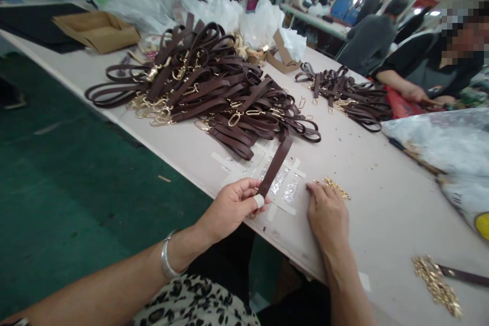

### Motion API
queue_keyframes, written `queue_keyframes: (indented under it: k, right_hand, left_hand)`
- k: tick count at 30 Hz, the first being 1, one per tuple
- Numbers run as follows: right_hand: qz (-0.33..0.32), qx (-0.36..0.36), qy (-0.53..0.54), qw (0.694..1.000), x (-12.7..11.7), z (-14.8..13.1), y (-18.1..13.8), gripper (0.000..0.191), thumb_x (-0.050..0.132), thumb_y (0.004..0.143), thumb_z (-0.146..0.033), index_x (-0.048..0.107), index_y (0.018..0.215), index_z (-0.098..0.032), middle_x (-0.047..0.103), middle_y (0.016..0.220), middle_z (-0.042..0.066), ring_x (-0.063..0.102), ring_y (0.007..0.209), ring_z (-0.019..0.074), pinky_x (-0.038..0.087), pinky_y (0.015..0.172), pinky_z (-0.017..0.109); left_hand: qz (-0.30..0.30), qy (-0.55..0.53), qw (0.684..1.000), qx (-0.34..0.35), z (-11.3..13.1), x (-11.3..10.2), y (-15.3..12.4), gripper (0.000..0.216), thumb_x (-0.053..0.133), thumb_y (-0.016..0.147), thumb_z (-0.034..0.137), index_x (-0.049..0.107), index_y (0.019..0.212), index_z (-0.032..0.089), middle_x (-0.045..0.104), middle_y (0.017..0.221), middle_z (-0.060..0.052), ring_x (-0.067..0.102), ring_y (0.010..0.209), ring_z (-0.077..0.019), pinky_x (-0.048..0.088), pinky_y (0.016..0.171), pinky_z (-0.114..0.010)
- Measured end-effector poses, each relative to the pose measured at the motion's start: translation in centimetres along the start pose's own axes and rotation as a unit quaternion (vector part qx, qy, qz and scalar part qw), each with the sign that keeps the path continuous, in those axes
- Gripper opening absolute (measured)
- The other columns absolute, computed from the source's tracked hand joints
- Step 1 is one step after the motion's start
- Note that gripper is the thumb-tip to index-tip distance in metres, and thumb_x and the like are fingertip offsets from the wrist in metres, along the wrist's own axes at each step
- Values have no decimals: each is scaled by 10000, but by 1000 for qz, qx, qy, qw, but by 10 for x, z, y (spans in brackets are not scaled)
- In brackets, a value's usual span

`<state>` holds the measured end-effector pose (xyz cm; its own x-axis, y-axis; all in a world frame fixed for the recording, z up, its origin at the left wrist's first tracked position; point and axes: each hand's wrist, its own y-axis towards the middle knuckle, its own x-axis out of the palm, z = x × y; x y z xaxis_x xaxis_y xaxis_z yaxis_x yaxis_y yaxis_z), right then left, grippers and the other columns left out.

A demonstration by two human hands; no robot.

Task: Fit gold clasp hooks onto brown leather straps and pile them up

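My left hand (pixel 237 207) is closed around the end of a dark brown leather strap (pixel 277 164), thumb on top, with pale tape on the thumb. The strap rises away from me over clear plastic taped to the table. My right hand (pixel 328 214) rests on the tabletop beside a small heap of gold metal pieces (pixel 336 187). Its fingers are drawn together and point down; whatever lies at the fingertips is too small to make out. Just beyond my left hand spreads a big pile of brown straps (pixel 225 91) with gold clasps.
A smaller strap pile (pixel 344 94) lies further right, near a seated person (pixel 428 71). More gold pieces (pixel 437 285) and a strap (pixel 466 276) lie at lower right. Plastic bags (pixel 451 137) cover the right edge. A cardboard tray (pixel 97 31) sits at back left.
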<state>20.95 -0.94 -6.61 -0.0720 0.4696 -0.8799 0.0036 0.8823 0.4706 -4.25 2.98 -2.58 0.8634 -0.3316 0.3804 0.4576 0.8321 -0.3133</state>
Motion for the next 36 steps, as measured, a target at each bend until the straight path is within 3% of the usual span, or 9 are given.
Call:
queue_keyframes:
  k: [5, 8, 10, 12, 16, 19, 27, 31, 36]
  right_hand:
    - [-7, -5, 29, 1000, -15, 2, -11, 283, 451, 956, -190, 717, 1048, -161, 728, 1015, 99, 638, 980, 227, 520, 909, 391]
    - [16, 119, 123, 985, -29, -5, -22, 232, 589, 911, -327, 732, 1025, -183, 747, 972, 74, 681, 853, 212, 552, 820, 369]
    - [29, 235, 223, 946, -39, -16, -29, 269, 691, 841, -412, 747, 979, -187, 756, 897, 58, 687, 760, 200, 561, 745, 343]
    - [27, 300, 322, 897, -48, -32, -34, 283, 740, 801, -434, 756, 929, -181, 749, 821, 47, 680, 713, 187, 557, 691, 314]
    - [-19, 311, 479, 820, -56, -72, -37, 210, 752, 805, -389, 748, 877, -191, 715, 731, 13, 658, 669, 154, 555, 646, 273]
    - [-33, 316, 528, 787, -56, -92, -36, 188, 758, 805, -376, 752, 890, -208, 716, 740, 3, 665, 678, 146, 576, 689, 280]
    - [-54, 323, 539, 776, -60, -96, -38, 137, 771, 786, -354, 766, 851, -233, 736, 792, -1, 686, 722, 143, 590, 700, 251]
    - [-53, 303, 546, 779, -65, -101, -39, 128, 755, 795, -339, 754, 838, -218, 717, 810, 5, 680, 755, 153, 592, 691, 261]
    - [-12, 334, 570, 750, -64, -109, -44, 155, 762, 792, -309, 651, 821, -205, 679, 759, -27, 660, 694, 117, 570, 661, 227]
  left_hand:
    - [-10, -3, 1000, -9, -2, -3, 2, 328, 720, 735, 206, 658, 1052, 148, 743, 861, -31, 636, 670, -105, 467, 661, -233]
    - [-4, -12, 1000, -12, -4, -2, 0, 333, 726, 743, 206, 649, 1061, 146, 748, 873, -41, 650, 684, -110, 465, 647, -226]
    - [-8, -24, 999, -22, -5, 0, -2, 321, 731, 751, 207, 645, 1056, 152, 754, 911, -51, 670, 713, -119, 471, 642, -223]
    - [-25, -31, 999, -33, -7, 6, -5, 283, 726, 759, 195, 658, 1030, 156, 754, 936, -48, 685, 741, -122, 492, 669, -230]
    - [-79, -30, 996, -22, -12, 18, -12, 205, 696, 776, 153, 698, 982, 151, 756, 892, -23, 688, 777, -110, 515, 752, -232]
    - [-125, -41, 991, 4, -16, 23, -16, 243, 659, 797, 134, 716, 1033, 146, 768, 909, -30, 697, 826, -118, 522, 811, -237]
    - [-161, 6, 986, 42, -22, 20, -24, 356, 599, 857, 121, 711, 1193, 153, 768, 1086, -61, 705, 1014, -191, 514, 971, -324]
    - [-149, 126, 976, 96, -16, 17, -30, 408, 541, 862, 73, 715, 1214, 181, 772, 1054, -23, 702, 1002, -183, 530, 904, -276]
    - [-119, 302, 922, 210, -17, 10, -37, 476, 518, 843, 19, 722, 1213, 239, 774, 960, 34, 703, 844, -127, 514, 782, -206]
